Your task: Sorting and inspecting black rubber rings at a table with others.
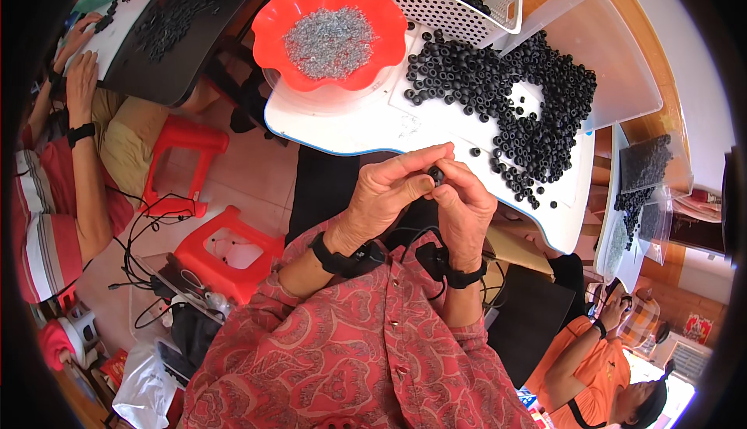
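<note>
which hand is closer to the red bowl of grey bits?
Left. The left hand sits below the red bowl, near the table's front edge; the right hand is farther right, beside the black rings.

One red bowl [331, 33], two red stools [184, 160], perhaps hundreds of black rings [517, 106].

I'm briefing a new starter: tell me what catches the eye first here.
First, the red scalloped bowl of small grey metal bits at the top of the white table. Right of it sprawls a heap of black rubber rings. At centre, the left hand and right hand pinch one black ring together.
</note>
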`<state>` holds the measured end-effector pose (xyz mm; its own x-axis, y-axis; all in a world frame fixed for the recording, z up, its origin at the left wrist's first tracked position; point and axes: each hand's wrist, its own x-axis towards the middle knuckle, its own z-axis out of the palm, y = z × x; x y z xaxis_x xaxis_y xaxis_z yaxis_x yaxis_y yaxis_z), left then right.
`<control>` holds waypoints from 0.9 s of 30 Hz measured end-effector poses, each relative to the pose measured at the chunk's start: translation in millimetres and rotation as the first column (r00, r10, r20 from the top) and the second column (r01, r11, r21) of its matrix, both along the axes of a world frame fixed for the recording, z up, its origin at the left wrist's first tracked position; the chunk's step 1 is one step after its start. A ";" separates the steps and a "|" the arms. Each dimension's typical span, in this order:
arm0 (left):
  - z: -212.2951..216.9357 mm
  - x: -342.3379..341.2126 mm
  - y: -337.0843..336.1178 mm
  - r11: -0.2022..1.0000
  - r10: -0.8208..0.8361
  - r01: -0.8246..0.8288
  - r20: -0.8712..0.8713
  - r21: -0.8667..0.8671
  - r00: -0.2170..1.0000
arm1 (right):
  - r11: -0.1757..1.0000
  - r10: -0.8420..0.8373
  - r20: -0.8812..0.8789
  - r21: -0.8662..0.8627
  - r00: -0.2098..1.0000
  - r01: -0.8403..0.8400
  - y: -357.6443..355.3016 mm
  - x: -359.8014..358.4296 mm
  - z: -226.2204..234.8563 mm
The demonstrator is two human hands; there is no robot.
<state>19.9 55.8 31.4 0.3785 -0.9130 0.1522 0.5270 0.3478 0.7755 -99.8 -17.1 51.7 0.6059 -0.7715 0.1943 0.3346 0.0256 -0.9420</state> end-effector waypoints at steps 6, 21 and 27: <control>2.9 -0.1 1.3 0.999 0.034 -0.034 -0.009 0.010 0.999 | 1.000 0.009 -0.017 0.014 1.000 -0.008 0.3 2.1 -2.0; 8.3 -3.9 1.9 0.997 0.061 -0.071 0.256 0.032 0.965 | 0.980 0.013 0.104 0.198 0.994 -0.034 -2.9 -3.9 -5.8; 12.3 -9.0 1.2 0.995 0.085 -0.096 0.371 0.013 0.925 | 0.978 0.009 0.123 0.206 0.992 -0.034 -6.3 -11.1 -4.9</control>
<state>10.9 57.0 43.7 0.3818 -0.8839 0.2701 0.1679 0.3537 0.9201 -110.8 -23.4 46.8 0.6047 -0.7896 0.1041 0.4431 0.2249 -0.8678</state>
